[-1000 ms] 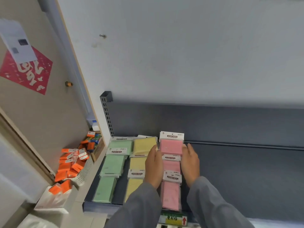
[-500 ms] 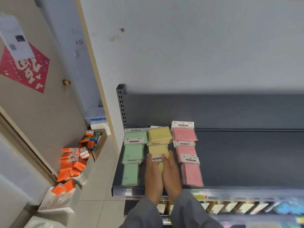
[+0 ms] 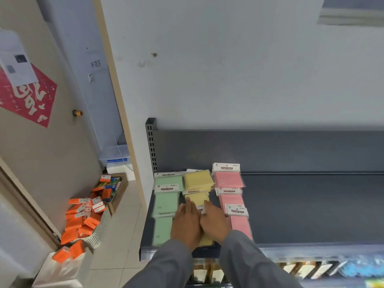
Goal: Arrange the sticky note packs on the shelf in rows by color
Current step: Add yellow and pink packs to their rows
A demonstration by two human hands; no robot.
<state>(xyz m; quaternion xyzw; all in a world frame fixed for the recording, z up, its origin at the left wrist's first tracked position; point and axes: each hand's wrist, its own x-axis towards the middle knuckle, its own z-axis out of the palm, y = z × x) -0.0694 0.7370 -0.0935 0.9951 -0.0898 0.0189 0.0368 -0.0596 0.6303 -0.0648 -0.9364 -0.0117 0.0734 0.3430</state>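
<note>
Hands first: your left hand [image 3: 185, 224] and right hand [image 3: 214, 220] lie side by side, flat and palm down, fingers straight, on the middle of the yellow row [image 3: 199, 199]. They press the packs; they grip nothing.

The sticky note packs sit at the left end of the dark shelf [image 3: 311, 204], in three rows running front to back: green row [image 3: 166, 201] on the left, yellow between, pink row [image 3: 230, 196] on the right. The colours look already sorted, so the step in hand seems to be straightening the yellow row.

That row is the untidiest. Its rear pack [image 3: 199, 180] lies turned at an angle and appears to overlap the one in front; the front pack is mostly hidden under your wrists. In the pink row, one pack [image 3: 236, 212] sits slightly askew.

The next move probably calls for squaring the yellow packs so their edges run parallel to the green and pink rows, then turning the rear pack straight. Slide gently; the wrappers look slick and may skate over each other.
</note>
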